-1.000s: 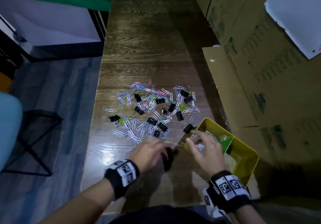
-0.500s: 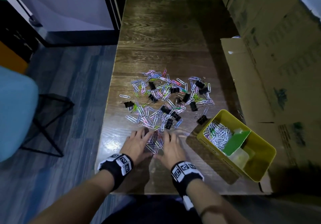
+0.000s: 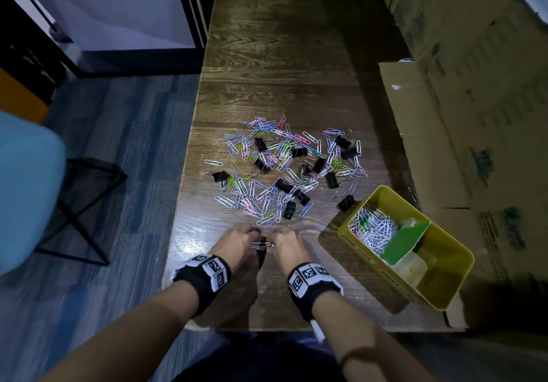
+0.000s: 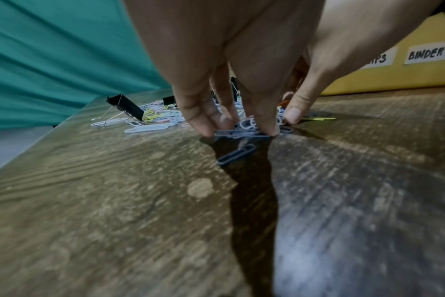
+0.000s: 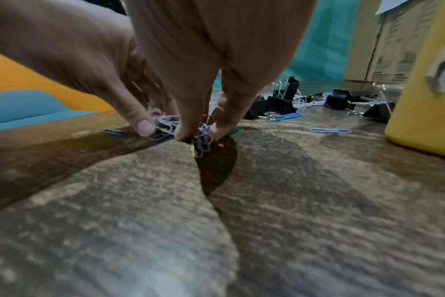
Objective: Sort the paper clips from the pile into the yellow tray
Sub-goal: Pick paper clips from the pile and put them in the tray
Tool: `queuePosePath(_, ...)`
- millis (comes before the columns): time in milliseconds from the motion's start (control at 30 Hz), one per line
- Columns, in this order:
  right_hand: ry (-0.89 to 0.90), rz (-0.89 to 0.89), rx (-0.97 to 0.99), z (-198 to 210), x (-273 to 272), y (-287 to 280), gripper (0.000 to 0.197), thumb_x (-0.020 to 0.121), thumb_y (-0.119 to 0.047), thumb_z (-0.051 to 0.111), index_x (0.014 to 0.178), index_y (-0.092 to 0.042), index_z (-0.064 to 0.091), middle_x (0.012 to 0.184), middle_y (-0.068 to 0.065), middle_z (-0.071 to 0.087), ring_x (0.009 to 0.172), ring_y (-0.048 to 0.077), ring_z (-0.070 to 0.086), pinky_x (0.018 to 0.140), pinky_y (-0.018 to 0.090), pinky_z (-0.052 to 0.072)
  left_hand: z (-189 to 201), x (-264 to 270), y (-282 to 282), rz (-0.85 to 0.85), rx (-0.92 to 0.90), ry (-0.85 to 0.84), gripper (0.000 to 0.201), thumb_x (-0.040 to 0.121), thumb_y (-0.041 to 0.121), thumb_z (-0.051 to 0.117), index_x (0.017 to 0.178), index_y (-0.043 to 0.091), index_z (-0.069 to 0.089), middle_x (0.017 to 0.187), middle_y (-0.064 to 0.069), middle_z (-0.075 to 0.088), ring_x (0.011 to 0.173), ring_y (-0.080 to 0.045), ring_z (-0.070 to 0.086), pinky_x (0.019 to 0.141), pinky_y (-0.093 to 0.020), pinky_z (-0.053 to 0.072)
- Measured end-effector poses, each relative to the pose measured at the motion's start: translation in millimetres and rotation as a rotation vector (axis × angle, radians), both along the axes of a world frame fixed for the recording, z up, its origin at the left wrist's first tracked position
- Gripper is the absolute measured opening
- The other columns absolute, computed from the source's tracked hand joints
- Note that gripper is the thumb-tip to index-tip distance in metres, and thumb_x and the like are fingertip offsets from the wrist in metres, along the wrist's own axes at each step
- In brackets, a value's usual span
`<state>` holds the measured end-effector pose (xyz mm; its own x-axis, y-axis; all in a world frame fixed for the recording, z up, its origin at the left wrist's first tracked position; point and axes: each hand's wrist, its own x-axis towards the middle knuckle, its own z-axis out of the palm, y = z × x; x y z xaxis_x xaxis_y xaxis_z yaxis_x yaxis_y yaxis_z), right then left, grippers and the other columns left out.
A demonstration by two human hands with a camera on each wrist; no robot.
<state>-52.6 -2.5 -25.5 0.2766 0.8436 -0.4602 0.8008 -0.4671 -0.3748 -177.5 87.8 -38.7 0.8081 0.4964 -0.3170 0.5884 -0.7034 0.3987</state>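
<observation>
At the near edge of the wooden table [image 3: 281,55], seen from the head view, the left hand [image 3: 237,241] and right hand [image 3: 289,243] meet knuckle to knuckle over a small bunch of paper clips [image 3: 262,244], while the main pile [image 3: 284,171] — coloured clips mixed with black binder clips [image 3: 261,166] — lies just beyond, and the yellow tray [image 3: 444,289] stands to the right with a heap of clips already in its far compartment. From the left wrist, the fingertips [image 4: 206,128] and thumb pinch a flat stack of clips against the wood; one dark clip [image 4: 238,154] lies loose just in front and would likely be left behind unless swept in. From the right wrist, thumb and fingers pinch a dangling cluster [image 5: 202,140], one yellow clip hanging lowest — probably the first to drop. To do this well, I would squeeze both bunches tight, lift them together, and carry low over the tray's clip compartment, checking that no binder clip comes along.
</observation>
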Motion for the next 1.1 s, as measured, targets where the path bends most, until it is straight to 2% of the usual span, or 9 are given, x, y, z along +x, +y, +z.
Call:
queuePosePath(100,0.095,-0.079,-0.043,0.4,5.6,3.2,0.031,0.091,-0.016,0.061,0.121,-0.010,0.062,0.127,0.014,0.059,0.113,0.029,0.058,0.097,0.036,0.046,5.8,1.1,7.8,-0.002,-0.014,-0.051,0.027,0.075,0.011,0.070,0.101,0.013,0.070,0.101,-0.005,0.065,0.093,-0.027,0.061,0.083,-0.032,0.048)
queuePosePath(300,0.321,-0.407,0.073,0.3,13.6,1.0,0.024,0.077,-0.016,0.077,0.100,-0.010,0.074,0.097,0.012,0.072,0.089,0.024,0.066,0.086,0.034,0.052,9.9,6.8,25.9,0.048,-0.110,-0.050,0.017,0.073,0.017,0.073,0.089,0.020,0.070,0.091,0.003,0.067,0.087,-0.015,0.058,0.082,-0.028,0.046)
queuePosePath(433,0.475,-0.595,0.124,3.5,16.2,1.0,0.030,0.072,-0.012,0.081,0.101,-0.007,0.073,0.093,0.011,0.073,0.087,0.021,0.068,0.085,0.030,0.053,10.7,9.5,36.9,0.198,-0.299,-0.070,0.015,0.071,0.014,0.077,0.086,0.015,0.073,0.073,0.006,0.066,0.066,-0.001,0.057,0.064,-0.008,0.040)
queuePosePath(500,0.533,-0.641,0.152,7.9,16.3,-0.5,0.029,0.070,-0.008,0.082,0.098,-0.005,0.074,0.089,0.012,0.074,0.082,0.020,0.069,0.085,0.032,0.054,8.2,7.7,43.9,0.257,-0.361,-0.093,0.017,0.072,0.016,0.078,0.089,0.015,0.075,0.069,0.010,0.065,0.057,0.007,0.054,0.059,-0.004,0.038)
queuePosePath(567,0.605,-0.682,0.200,12.9,18.9,-3.6,0.028,0.068,-0.004,0.082,0.095,-0.004,0.074,0.084,0.009,0.073,0.077,0.018,0.067,0.085,0.036,0.056,6.9,5.2,51.1,0.355,-0.419,-0.111,0.018,0.072,0.017,0.078,0.090,0.014,0.075,0.072,0.003,0.070,0.057,0.005,0.055,0.060,-0.009,0.043)
queuePosePath(700,0.728,-0.786,0.323,44.2,31.2,-15.0,0.026,0.069,-0.003,0.081,0.095,-0.005,0.074,0.079,0.003,0.071,0.070,0.011,0.063,0.063,0.019,0.052,14.8,7.5,59.6,0.593,-0.596,-0.210,0.013,0.070,0.010,0.078,0.082,0.012,0.074,0.067,0.001,0.070,0.061,-0.008,0.060,0.060,-0.015,0.050)
queuePosePath(800,0.829,-0.853,0.505,81.8,55.8,-29.5,0.029,0.071,0.007,0.075,0.099,0.000,0.071,0.069,-0.007,0.072,0.060,0.000,0.064,0.057,0.011,0.049,38.7,22.5,59.1,0.637,-0.763,-0.321,0.010,0.067,0.011,0.078,0.073,0.018,0.075,0.068,-0.007,0.070,0.068,-0.024,0.062,0.064,-0.026,0.056)
queuePosePath(967,0.719,-1.044,0.792,114.8,121.9,-64.1,0.027,0.071,0.009,0.074,0.094,-0.004,0.070,0.076,-0.005,0.074,0.065,0.002,0.067,0.065,0.013,0.053,99.4,83.3,35.3,0.440,-0.965,-0.408,0.010,0.074,0.002,0.071,0.084,0.005,0.072,0.066,-0.005,0.071,0.056,-0.013,0.062,0.062,-0.023,0.055)
queuePosePath(1100,0.506,-1.184,0.637,98.1,156.4,-88.2,0.025,0.070,-0.007,0.081,0.093,-0.008,0.073,0.087,0.010,0.073,0.078,0.015,0.070,0.083,0.032,0.057,116.4,146.8,6.1,0.315,-1.006,-0.378,0.014,0.074,0.004,0.072,0.087,0.009,0.071,0.062,-0.002,0.070,0.051,-0.011,0.061,0.060,-0.025,0.054)
